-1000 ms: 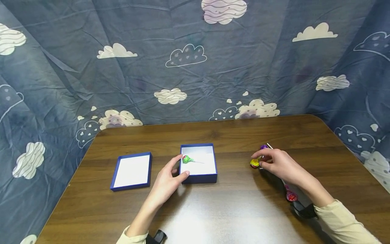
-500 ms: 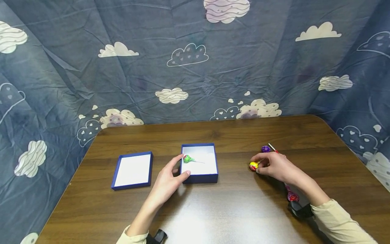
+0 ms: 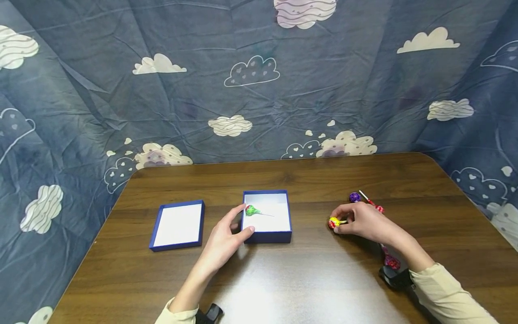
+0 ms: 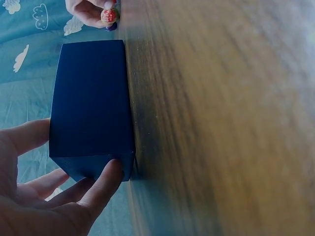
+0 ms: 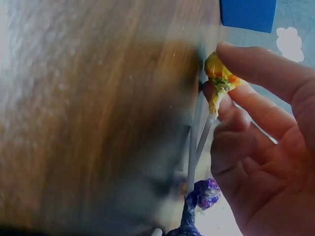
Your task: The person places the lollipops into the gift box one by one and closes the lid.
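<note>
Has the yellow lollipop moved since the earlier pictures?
Yes. The yellow lollipop, pinched by the right hand, has shifted nearer the person, away from the purple lollipop.

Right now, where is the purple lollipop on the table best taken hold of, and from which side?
By its thin stick, pinched from above: the purple lollipop lies flat on the table, stick pointing away from the right hand, and its wrapped head is small and round.
</note>
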Available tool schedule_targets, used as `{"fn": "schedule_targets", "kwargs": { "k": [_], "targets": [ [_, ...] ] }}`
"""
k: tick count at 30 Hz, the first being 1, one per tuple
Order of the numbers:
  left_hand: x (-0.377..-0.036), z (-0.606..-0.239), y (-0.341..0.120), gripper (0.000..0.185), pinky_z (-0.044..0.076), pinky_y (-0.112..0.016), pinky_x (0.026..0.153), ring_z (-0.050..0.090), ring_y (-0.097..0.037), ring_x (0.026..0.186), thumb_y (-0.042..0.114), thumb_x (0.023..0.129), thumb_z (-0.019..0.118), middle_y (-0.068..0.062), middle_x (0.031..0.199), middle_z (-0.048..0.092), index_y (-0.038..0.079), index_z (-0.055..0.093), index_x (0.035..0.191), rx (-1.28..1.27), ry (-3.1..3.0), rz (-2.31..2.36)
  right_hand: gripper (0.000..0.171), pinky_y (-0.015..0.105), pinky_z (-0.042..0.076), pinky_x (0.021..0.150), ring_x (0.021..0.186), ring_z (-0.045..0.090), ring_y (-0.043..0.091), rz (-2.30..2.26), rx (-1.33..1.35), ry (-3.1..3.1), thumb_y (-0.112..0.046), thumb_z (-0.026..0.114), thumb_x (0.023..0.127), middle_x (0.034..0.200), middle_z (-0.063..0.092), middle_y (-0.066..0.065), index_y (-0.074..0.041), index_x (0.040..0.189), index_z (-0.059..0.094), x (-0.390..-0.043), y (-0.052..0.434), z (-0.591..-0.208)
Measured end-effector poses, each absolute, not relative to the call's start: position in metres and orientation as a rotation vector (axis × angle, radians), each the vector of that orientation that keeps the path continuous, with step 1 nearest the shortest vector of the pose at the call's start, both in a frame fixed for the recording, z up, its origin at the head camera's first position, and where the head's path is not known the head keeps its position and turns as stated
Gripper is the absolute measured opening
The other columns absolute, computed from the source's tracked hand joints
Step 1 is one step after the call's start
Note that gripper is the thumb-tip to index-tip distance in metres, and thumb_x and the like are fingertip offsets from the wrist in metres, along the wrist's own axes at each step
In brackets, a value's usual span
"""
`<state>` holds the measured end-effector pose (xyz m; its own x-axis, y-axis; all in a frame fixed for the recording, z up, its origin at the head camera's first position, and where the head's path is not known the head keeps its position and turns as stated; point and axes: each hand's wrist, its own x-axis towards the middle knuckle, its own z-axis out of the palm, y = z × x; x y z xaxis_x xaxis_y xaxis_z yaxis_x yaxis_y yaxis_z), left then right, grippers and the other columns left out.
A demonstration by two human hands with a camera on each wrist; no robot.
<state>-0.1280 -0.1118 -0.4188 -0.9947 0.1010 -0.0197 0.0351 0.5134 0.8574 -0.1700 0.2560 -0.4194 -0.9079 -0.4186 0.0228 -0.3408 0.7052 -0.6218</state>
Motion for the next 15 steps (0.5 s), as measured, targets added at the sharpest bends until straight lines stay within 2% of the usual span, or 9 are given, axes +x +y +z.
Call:
{"fn": "schedule_targets", "kwargs": {
  "k": [4, 10, 15],
  "targets": [
    [-0.128, -0.419, -0.111, 0.064, 0.049, -0.051, 0.087, 0.056, -0.035, 0.118, 0.033, 0.087, 0.073, -0.011, 0.145, 0.049, 0.024, 0.049, 0.145, 0.118, 2.673, 1.51, 0.019, 0.025, 0.038, 0.052, 0.06, 0.048, 0.006, -0.995, -0.629, 2.815, -0.019, 0.083, 0.077, 0.068, 0.059, -0.009, -0.021, 0.092, 0.073, -0.168, 0.253, -0.421],
    [-0.129, -0.419, -0.111, 0.064, 0.049, -0.051, 0.086, 0.056, -0.035, 0.118, 0.033, 0.087, 0.073, -0.011, 0.145, 0.048, 0.024, 0.049, 0.145, 0.118, 2.67, 1.513, 0.014, 0.025, 0.043, 0.059, 0.069, 0.057, 0.008, -1.075, -0.651, 2.787, -0.022, 0.081, 0.081, 0.075, 0.063, -0.008, -0.02, 0.091, 0.072, -0.165, 0.248, -0.421],
    [-0.128, -0.419, -0.111, 0.064, 0.05, -0.05, 0.086, 0.056, -0.035, 0.118, 0.032, 0.087, 0.074, -0.011, 0.145, 0.049, 0.023, 0.049, 0.145, 0.111, 2.673, 1.514, 0.013, 0.025, 0.043, 0.059, 0.072, 0.058, 0.01, -1.092, -0.598, 2.795, -0.025, 0.078, 0.085, 0.076, 0.062, -0.006, -0.018, 0.093, 0.07, -0.163, 0.243, -0.418]
  ]
}}
